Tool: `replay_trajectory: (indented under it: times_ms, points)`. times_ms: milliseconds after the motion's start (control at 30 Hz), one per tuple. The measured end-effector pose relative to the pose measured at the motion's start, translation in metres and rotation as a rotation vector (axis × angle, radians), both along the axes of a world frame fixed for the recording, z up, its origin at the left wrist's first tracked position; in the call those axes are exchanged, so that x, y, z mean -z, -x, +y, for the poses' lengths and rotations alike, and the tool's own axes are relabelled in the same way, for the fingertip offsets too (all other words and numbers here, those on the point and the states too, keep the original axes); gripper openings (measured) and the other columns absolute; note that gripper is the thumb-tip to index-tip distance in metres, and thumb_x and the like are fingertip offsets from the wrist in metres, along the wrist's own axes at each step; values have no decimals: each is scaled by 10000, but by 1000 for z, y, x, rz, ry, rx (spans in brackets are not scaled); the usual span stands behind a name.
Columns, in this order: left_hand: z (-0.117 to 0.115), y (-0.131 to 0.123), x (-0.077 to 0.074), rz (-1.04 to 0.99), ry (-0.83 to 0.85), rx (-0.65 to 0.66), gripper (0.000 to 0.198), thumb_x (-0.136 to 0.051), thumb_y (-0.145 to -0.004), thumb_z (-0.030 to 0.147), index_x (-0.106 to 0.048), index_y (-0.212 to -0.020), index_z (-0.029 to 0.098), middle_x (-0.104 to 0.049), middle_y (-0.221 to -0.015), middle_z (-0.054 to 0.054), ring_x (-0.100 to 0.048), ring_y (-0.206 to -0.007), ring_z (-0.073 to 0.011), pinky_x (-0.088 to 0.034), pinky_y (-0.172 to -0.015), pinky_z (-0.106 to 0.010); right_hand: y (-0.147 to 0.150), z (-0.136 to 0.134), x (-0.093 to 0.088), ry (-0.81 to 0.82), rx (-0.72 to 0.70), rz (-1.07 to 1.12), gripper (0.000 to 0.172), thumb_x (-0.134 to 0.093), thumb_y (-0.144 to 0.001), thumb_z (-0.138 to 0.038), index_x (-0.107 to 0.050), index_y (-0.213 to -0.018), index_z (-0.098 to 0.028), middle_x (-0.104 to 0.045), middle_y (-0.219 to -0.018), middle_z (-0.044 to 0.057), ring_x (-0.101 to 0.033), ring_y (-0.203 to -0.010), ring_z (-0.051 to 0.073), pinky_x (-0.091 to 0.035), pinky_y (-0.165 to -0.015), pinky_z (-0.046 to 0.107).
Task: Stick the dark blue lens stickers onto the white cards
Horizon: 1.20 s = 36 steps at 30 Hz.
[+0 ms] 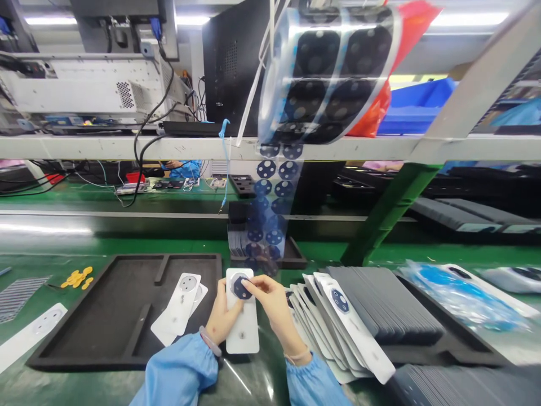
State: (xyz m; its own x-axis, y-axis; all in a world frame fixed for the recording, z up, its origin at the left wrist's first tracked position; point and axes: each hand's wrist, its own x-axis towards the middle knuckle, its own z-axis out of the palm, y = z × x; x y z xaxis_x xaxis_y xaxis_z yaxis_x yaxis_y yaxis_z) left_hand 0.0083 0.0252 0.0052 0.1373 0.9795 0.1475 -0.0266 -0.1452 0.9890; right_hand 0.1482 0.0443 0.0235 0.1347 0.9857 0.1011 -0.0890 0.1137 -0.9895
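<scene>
A white phone-shaped panel [244,334] stands roughly upright in front of me, its printed face toward me. My left hand [222,317] is closed on its left edge, the thumb lying across the front. At the panel's top, my right hand [270,299] pinches the edge of a dark round sticker [240,287] with holes in it. The sticker lies over the round camera area; how much of it touches the panel I cannot tell. Two overlapping white panels [181,304] with grey camera circles rest to the left of my left hand.
A black foam tray [95,316] lies at left, yellow pieces [78,277] beyond it. Fanned white panels [355,332] and stacked grey panels [389,310] stand at right. A sticker roll [329,73] hangs overhead, its strip [270,208] dropping behind my hands from the shelf beam [190,148].
</scene>
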Motion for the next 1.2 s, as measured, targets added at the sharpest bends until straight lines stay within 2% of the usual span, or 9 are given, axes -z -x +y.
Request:
replay_trajectory:
  times_ms: [100, 267, 867, 1067, 1200]
  points:
    - [0, 2, 1, 6, -35, 39, 419, -593, -872, 354, -389, -1212, 217, -610, -1176, -81, -611, -1054, -240, -469, -900, -372, -2, 0, 5, -15, 46, 3, 374, -846, -601, -494, -683, -666, -163, -646, -636, 13, -529, -589, 149, -420, -595, 285]
    - [0, 2, 0, 38, -59, 68, 449, -572, -880, 318, -364, -1263, 214, -589, -1237, -97, -597, -1100, -256, -455, -932, -386, -3, -6, 2, -24, 55, -7, 335, -840, -612, -460, -673, -638, -170, -624, -614, 0, -496, -581, 135, -389, -585, 271]
    - [-3, 1, -3, 65, -31, 72, 444, -566, -845, 242, -386, -1250, 220, -632, -1134, -63, -614, -1020, -237, -474, -875, -369, -4, -8, 4, -16, 61, 12, 314, -835, -620, -459, -700, -666, -178, -667, -652, 16, -562, -608, 158, -442, -620, 292]
    - [-2, 0, -3, 43, -49, 73, 440, -574, -842, 259, -405, -1246, 216, -611, -1186, -77, -590, -1082, -253, -452, -931, -397, -4, -9, 3, -18, 66, 6, 322, -829, -624, -470, -708, -670, -174, -684, -669, 31, -578, -627, 171, -459, -627, 303]
    - [-2, 0, -3, 67, -35, 78, 434, -578, -844, 261, -402, -1238, 208, -619, -1171, -79, -596, -1069, -248, -462, -903, -379, -3, -9, 1, -16, 62, 11, 316, -837, -607, -456, -703, -656, -175, -673, -656, 23, -558, -611, 158, -444, -613, 291]
